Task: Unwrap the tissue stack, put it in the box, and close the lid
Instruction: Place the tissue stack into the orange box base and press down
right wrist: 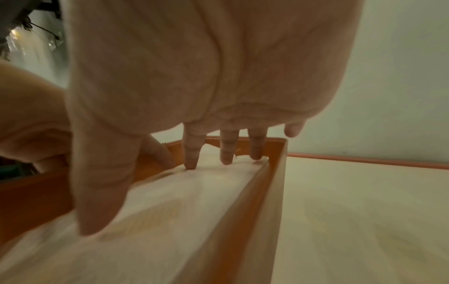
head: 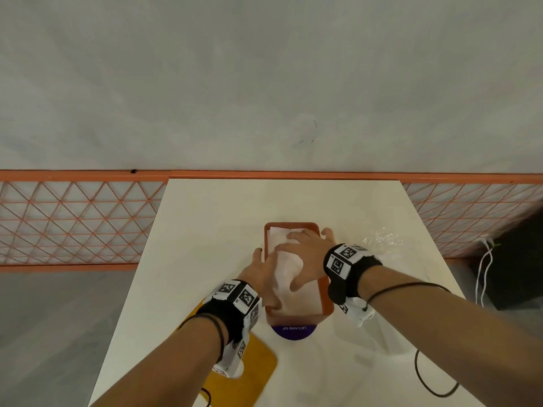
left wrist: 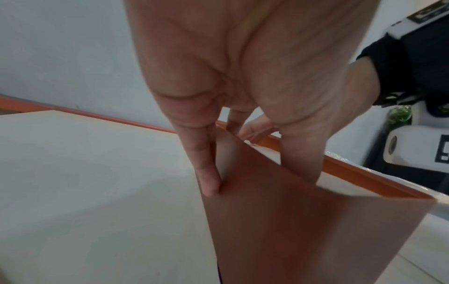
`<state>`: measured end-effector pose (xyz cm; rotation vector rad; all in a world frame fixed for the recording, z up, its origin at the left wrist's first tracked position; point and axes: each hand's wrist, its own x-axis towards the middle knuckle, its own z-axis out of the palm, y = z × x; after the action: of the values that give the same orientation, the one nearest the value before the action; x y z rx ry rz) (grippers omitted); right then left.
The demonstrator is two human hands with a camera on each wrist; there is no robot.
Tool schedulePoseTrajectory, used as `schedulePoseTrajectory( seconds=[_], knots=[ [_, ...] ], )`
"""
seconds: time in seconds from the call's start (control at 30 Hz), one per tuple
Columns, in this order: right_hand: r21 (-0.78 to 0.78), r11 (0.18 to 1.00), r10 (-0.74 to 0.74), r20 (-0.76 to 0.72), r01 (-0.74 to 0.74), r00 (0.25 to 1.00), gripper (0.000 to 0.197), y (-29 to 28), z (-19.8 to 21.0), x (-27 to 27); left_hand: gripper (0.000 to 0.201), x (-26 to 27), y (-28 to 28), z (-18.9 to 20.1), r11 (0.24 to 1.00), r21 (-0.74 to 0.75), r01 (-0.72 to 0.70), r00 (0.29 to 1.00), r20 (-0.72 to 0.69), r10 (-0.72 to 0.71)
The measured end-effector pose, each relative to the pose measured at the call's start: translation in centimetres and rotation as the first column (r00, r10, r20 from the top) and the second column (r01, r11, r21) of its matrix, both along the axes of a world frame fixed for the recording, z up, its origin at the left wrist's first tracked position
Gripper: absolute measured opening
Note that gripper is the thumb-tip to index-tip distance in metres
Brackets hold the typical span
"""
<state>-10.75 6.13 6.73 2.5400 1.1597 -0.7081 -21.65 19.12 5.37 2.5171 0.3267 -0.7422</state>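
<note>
Near the middle of the white table (head: 205, 230), the orange box (head: 293, 226) is standing open with the tissue stack (head: 289, 274) already sitting inside it, filling most of the opening. The right hand (head: 305, 254) is lying flat over the stack, fingers spread and straight, fingertips (right wrist: 190, 163) pressing the top sheets down toward the far end, probably to seat the stack below the rim; it is gripping nothing. The left hand (head: 258, 274) is working the left wall of the box: one finger (left wrist: 206, 173) is running down the outside of that wall while the others are dipping inside against the tissue, likely steadying the box and tucking the edge in. Whether it is actually pinching the wall I cannot tell. Crumpled clear wrapper (head: 382, 239) is lying to the right of the box, so unwrapping looks done. A yellow flat piece (head: 249, 374) is lying near-left under the left wrist, possibly the lid, still off. A purple round label (head: 293, 333) is peeking out at the near end of the box. Remaining by my judgement: finish pressing, then lid on.
</note>
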Motion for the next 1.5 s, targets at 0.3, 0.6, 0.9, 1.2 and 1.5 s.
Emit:
schedulePoseTrajectory(
  seconds=[0.3,0.6,0.9,1.2,1.5],
  knots=[
    [-0.013,1.000,-0.022,-0.069,0.021,0.997,0.131,-1.0,0.2,0.1,0.113,0.3,0.2,-0.9,0.999,-0.031,-0.013,1.000,0.027,0.013],
    [-0.010,0.999,-0.043,-0.031,0.043,0.999,0.131,-3.2,0.5,-1.6,0.130,0.9,0.9,-0.4,1.000,-0.025,-0.002,1.000,0.008,0.002],
    [-0.024,0.999,-0.024,-0.019,0.023,1.000,0.129,-2.7,0.2,-1.7,0.131,1.0,0.5,-0.2,0.997,0.071,0.028,0.997,-0.071,-0.023],
    [0.382,0.907,-0.176,-0.038,0.177,0.984,0.038,-2.1,4.2,-2.8,0.038,-1.7,1.4,3.6,0.977,-0.123,-0.174,0.900,0.382,0.209],
    [0.711,0.670,-0.116,-0.183,0.213,0.976,0.022,1.3,5.2,-11.2,0.015,-9.9,2.9,4.2,0.834,-0.309,-0.458,0.722,0.419,0.551]
  ],
)
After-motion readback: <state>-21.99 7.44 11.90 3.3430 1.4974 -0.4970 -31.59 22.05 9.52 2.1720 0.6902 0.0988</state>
